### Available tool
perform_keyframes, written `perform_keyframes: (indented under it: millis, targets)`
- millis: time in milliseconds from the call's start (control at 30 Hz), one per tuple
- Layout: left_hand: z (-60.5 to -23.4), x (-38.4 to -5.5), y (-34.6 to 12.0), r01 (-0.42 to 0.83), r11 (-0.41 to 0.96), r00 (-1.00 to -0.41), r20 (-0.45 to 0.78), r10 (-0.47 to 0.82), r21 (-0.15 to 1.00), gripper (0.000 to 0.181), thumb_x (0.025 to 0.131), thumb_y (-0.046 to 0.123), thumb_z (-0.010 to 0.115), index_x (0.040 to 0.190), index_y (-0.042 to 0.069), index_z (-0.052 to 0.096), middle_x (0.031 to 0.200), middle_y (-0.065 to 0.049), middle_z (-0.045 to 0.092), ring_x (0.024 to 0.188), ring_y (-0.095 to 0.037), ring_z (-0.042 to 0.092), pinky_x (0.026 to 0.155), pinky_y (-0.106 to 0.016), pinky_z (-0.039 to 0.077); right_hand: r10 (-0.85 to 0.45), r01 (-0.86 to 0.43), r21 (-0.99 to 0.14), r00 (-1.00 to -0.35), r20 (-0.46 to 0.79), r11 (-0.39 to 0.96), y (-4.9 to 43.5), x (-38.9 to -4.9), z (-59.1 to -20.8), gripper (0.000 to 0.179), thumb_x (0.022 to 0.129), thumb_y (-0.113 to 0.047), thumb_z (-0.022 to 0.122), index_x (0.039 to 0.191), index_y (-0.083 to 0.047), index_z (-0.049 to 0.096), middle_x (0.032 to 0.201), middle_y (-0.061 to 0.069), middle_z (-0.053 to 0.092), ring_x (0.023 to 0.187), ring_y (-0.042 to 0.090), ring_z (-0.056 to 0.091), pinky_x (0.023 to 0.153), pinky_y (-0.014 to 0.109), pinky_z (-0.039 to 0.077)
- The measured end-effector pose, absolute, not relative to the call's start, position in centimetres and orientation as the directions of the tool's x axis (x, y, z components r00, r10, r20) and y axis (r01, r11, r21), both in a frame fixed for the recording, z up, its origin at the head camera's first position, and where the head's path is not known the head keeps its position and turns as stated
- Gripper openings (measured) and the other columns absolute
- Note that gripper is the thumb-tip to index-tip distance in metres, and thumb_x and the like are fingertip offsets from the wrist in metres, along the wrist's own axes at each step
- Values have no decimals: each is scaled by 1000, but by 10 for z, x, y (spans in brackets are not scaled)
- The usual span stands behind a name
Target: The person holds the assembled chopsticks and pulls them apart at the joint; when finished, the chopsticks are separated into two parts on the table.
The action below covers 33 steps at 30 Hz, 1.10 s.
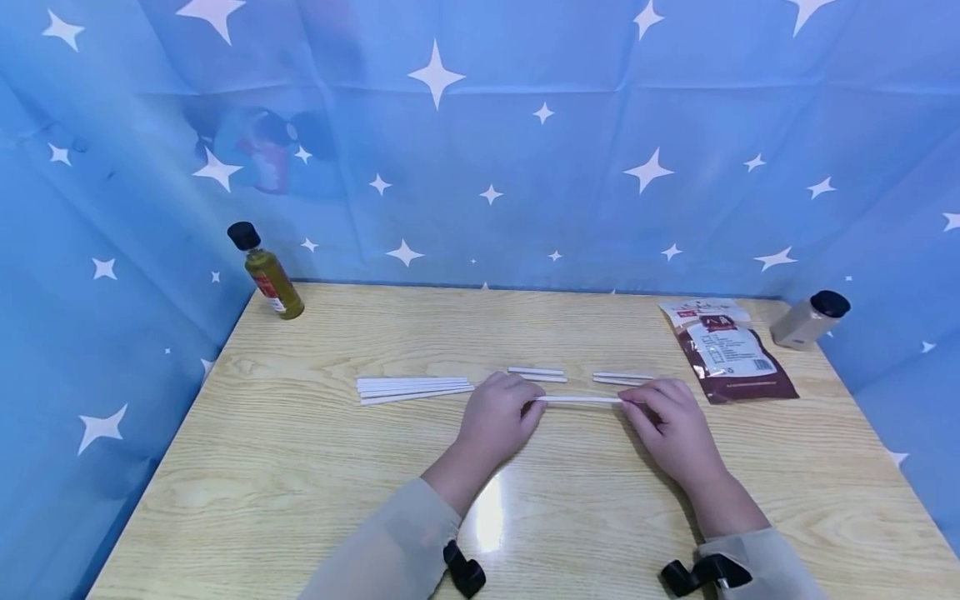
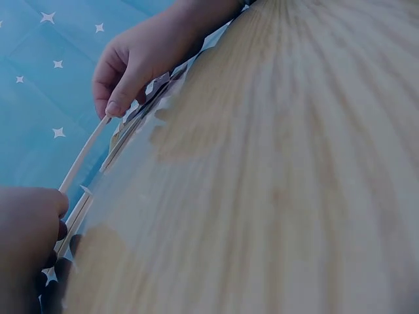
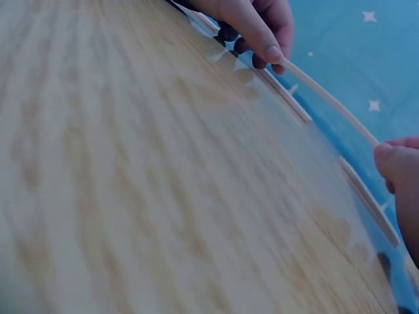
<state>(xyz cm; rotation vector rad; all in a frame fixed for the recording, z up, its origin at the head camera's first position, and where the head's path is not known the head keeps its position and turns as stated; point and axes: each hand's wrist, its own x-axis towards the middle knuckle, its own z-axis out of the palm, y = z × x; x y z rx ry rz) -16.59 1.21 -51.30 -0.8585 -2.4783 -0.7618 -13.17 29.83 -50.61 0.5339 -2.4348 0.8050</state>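
Note:
A thin white stick (image 1: 579, 399) is stretched level between both hands, a little above the table; in the right wrist view the stick (image 3: 330, 99) looks slightly bowed. My left hand (image 1: 497, 417) pinches its left end, and my right hand (image 1: 670, 423) pinches the right end between thumb and fingers. Several longer white sticks (image 1: 412, 388) lie side by side left of my left hand. Just beyond the held stick are two small groups of shorter sticks, one left group (image 1: 536, 374) near my left hand and one right group (image 1: 622, 378) near my right hand.
A bottle of yellow-green liquid (image 1: 272, 282) with a black cap stands at the table's back left corner. At the back right lie a maroon and white packet (image 1: 727, 352) and, beside it, a clear black-lidded jar (image 1: 802, 325). A blue star-patterned cloth (image 1: 480, 142) hangs behind the wooden table (image 1: 300, 483).

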Motion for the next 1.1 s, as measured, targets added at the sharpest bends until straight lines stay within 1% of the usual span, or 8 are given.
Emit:
perform_keyframes:
  millis: [167, 300, 433, 600, 833, 933, 1100]
  targets:
    - [-514, -167, 18, 687, 628, -700, 566, 436, 366, 8, 97, 15, 75, 99, 18, 83, 95, 7, 77, 92, -14, 70, 88, -27, 56, -199, -530, -431, -769, 608, 730, 301, -132, -507, 23, 84, 4, 86, 103, -8, 81, 98, 2, 76, 100, 25, 61, 92, 30, 41]
    - [-515, -167, 19, 673, 627, -718, 549, 428, 392, 9, 98, 15, 74, 100, 17, 83, 96, 6, 77, 94, -14, 70, 91, -27, 56, -206, -535, -439, -771, 602, 722, 300, -133, -506, 22, 85, 3, 85, 104, -7, 81, 98, 1, 76, 100, 24, 61, 91, 32, 41]
    - [-515, -167, 19, 659, 638, -735, 523, 432, 398, 8, 100, 19, 75, 101, 17, 83, 99, 6, 78, 97, -14, 71, 94, -27, 55, -213, -532, -448, -781, 587, 719, 300, -134, -507, 20, 86, 3, 84, 102, -9, 81, 97, -1, 75, 100, 23, 59, 89, 35, 41]
    - [-513, -168, 19, 653, 640, -744, 502, 441, 405, 9, 102, 21, 75, 105, 18, 83, 103, 6, 78, 101, -15, 72, 98, -28, 55, -220, -528, -458, -792, 570, 715, 299, -133, -508, 21, 87, 3, 83, 103, -11, 82, 99, -2, 74, 99, 20, 57, 86, 34, 41]
    - [-513, -168, 20, 664, 622, -731, 533, 425, 414, 8, 100, 18, 75, 102, 17, 83, 99, 6, 78, 97, -13, 71, 94, -27, 55, -227, -528, -465, -797, 560, 710, 296, -131, -507, 25, 87, 4, 85, 105, -13, 84, 99, -4, 74, 97, 18, 58, 82, 29, 41]
    - [-513, -167, 20, 671, 611, -726, 538, 427, 421, 7, 99, 18, 76, 100, 17, 83, 97, 6, 77, 95, -13, 70, 94, -26, 55, -224, -526, -482, -803, 552, 700, 295, -130, -507, 25, 87, 4, 85, 104, -14, 84, 98, -5, 73, 93, 15, 59, 79, 24, 42]
    - [-512, -166, 22, 655, 624, -745, 501, 440, 426, 8, 101, 24, 77, 101, 18, 83, 100, 6, 78, 99, -12, 71, 103, -27, 52, -194, -492, -522, -830, 523, 697, 296, -130, -507, 22, 89, 2, 85, 102, -15, 84, 97, -8, 75, 88, 11, 66, 80, 15, 46]
